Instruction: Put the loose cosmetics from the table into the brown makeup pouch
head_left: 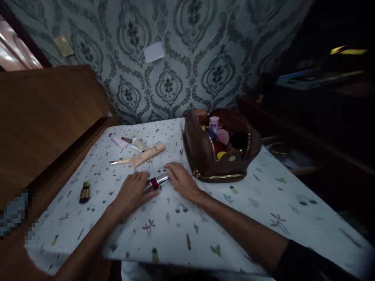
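My left hand is closed around the dark end of a slim red and silver cosmetic tube, low over the patterned cloth. At the tube's silver end, my right hand has its fingers bent around the tip. Its exact kind I cannot make out. Just beyond the hands lies a beige squeeze tube, with a makeup brush beside it. An open brown makeup bag stands to the right of my right hand, holding a pink puff and other small items.
A pink tube and a pale bottle lie farther back on the cloth-covered table. A small gold and black bottle is at the left. Brown wooden furniture borders the left side; a patterned wall rises behind.
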`<act>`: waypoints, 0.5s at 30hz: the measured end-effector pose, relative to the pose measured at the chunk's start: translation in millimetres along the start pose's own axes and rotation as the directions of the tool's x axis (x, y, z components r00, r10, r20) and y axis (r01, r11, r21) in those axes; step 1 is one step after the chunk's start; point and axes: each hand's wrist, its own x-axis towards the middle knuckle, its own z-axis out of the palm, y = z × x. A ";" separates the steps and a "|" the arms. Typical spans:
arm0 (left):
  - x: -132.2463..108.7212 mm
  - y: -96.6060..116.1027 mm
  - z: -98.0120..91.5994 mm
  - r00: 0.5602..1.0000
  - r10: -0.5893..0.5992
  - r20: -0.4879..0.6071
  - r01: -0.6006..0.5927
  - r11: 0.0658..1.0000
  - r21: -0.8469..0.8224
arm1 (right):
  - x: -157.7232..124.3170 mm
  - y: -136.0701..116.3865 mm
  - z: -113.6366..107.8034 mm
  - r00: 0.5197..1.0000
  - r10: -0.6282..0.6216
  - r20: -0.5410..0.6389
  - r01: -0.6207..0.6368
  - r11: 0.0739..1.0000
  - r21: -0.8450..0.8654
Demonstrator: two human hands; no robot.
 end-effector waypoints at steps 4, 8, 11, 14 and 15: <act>-12.8 7.0 8.6 0.999 -0.014 0.045 0.014 1.000 0.001 | -2.7 -10.0 -1.1 0.997 -0.072 0.037 0.073 0.996 -0.042; -14.6 3.7 18.0 0.997 -0.012 0.074 0.018 0.997 -0.077 | -7.5 -23.4 -4.1 0.940 -0.247 0.235 0.284 0.949 -0.139; -12.4 -0.3 21.7 0.996 -0.010 0.086 0.015 0.998 -0.059 | -10.1 -30.9 -9.2 0.926 -0.235 0.295 0.299 0.934 -0.195; -10.2 -0.9 24.6 0.999 -0.011 0.049 0.008 0.998 0.056 | -9.0 -35.7 -14.3 0.956 -0.094 0.279 0.163 0.958 -0.236; -9.3 -0.1 25.6 1.000 -0.007 0.025 0.005 0.995 0.103 | -7.8 -36.9 -15.4 0.965 -0.025 0.262 0.094 0.962 -0.255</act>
